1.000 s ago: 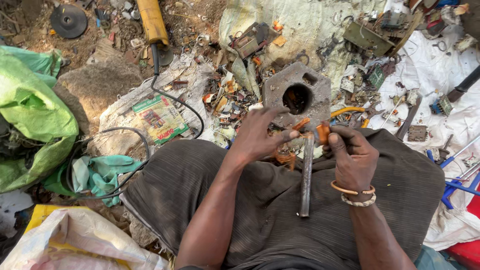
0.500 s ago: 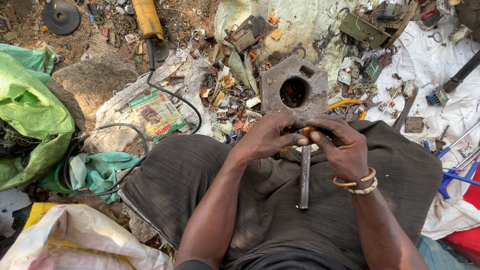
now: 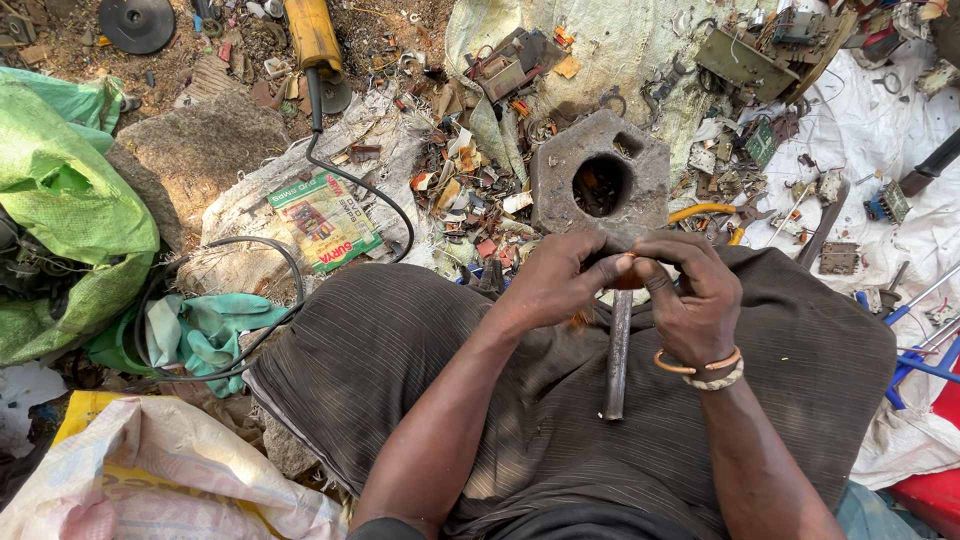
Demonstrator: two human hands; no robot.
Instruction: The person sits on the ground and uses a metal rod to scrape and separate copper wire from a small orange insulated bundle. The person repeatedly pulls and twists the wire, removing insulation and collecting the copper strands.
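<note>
Here, at the centre of the frame, the left hand [image 3: 555,280] and the right hand [image 3: 690,290] meet fingertip to fingertip over a small orange piece [image 3: 628,283], both pinched shut on it; most of it is hidden under the fingers, so what it is cannot be told. A long grey metal rod [image 3: 617,355] lies on the dark striped cloth [image 3: 400,360] over the lap, its top end tucked under the fingers and its lower end pointing toward the bottom of the frame; whether either hand actually grips it cannot be told. Just above the hands sits a grey octagonal concrete block with a round hole [image 3: 600,180], a few bits lying in the hole. Judging by the spread above and to the left of the block, the heap of small scraps of metal and plastic [image 3: 470,190] looks far from sorted, and the orange piece looks mid-handling rather than set aside, so the work seems to be in its middle. In the upper left of the frame lies a green woven sack [image 3: 60,200], and a black cable [image 3: 350,180] runs down from a yellow-bodied tool [image 3: 312,35] at the top edge.
</note>
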